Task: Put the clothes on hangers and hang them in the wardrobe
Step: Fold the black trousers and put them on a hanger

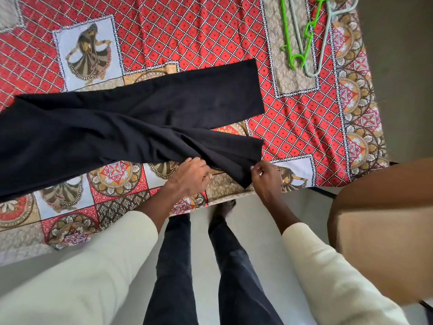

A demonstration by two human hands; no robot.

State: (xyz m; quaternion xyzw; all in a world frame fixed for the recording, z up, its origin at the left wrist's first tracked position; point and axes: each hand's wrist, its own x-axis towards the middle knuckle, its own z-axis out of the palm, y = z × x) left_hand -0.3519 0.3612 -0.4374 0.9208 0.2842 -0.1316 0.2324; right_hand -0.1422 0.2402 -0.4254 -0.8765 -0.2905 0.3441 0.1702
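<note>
Head view shows an early stage: the black trousers [131, 118] lie spread on the bed [293, 118], no hanger in them yet. The left hand [189, 177] grips a fold of the nearer leg, and the right hand [266, 178] pinches that leg's hem corner just beside it. Well beyond the right hand lie the green hanger [304, 36] and pale hanger [324, 41], untouched. Judging from this, hangering and the wardrobe trip both remain; no wardrobe is in view.

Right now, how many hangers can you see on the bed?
2, both at the far right corner of the bed: a green hanger and a pale grey hanger lying crossed over each other. Their tops are cut off by the picture's edge, so more could be hidden.
</note>
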